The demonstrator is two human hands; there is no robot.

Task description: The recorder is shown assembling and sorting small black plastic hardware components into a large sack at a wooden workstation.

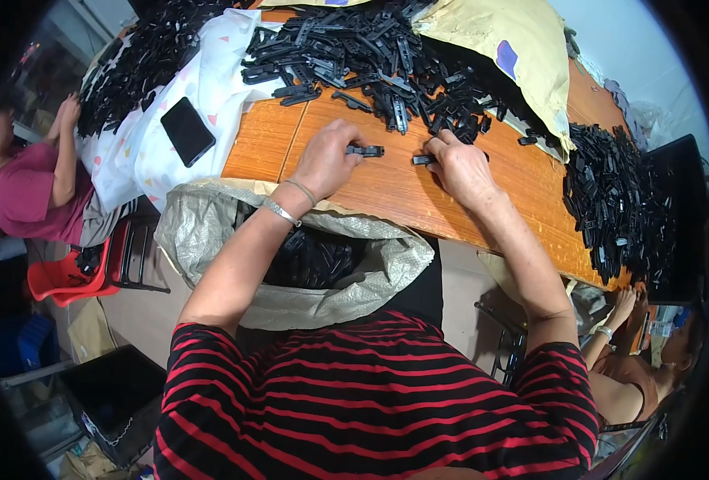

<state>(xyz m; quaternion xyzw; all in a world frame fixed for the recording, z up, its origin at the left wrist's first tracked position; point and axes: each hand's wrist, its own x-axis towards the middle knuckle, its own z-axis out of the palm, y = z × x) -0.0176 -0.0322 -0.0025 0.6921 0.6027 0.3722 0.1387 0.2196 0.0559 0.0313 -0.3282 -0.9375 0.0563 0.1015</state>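
Observation:
My left hand (326, 160) rests on the orange wooden table (386, 188) and grips a small black plastic part (368, 150) by its near end. My right hand (460, 166) lies a little to the right and pinches a second small black plastic part (422, 159). The two parts point toward each other with a small gap between them. A large heap of similar black plastic parts (370, 56) lies just beyond both hands. Bracelets circle my left wrist (286, 206).
An open woven sack (210, 232) holding black parts sits at my lap under the table edge. A black phone (187, 130) lies on white patterned cloth at left. More black parts pile up at right (618, 200) and far left (138, 60). Other people sit at left and lower right.

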